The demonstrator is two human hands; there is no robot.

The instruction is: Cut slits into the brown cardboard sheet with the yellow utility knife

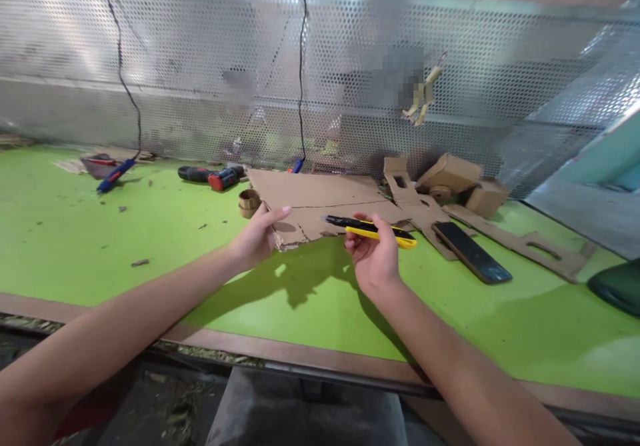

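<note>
A brown cardboard sheet [320, 193] with torn edges and a dark line across it is raised at its near side above the green tabletop. My left hand [260, 236] grips its left corner, thumb on top and the other fingers hidden underneath. In my right hand [373, 249] is a yellow and black utility knife [375, 228], its tip pointing left over the sheet's near part. Whether the tip touches the cardboard I cannot tell.
Behind the sheet's left lie a cardboard ring [249, 203], a power screwdriver [213, 176] and a blue corded tool [116, 176]. Rightward are a phone [473, 253], cut cardboard pieces [530, 246], small cardboard boxes [450, 173] and a dark green object [617, 286]. A perforated metal screen [200, 66] stands behind.
</note>
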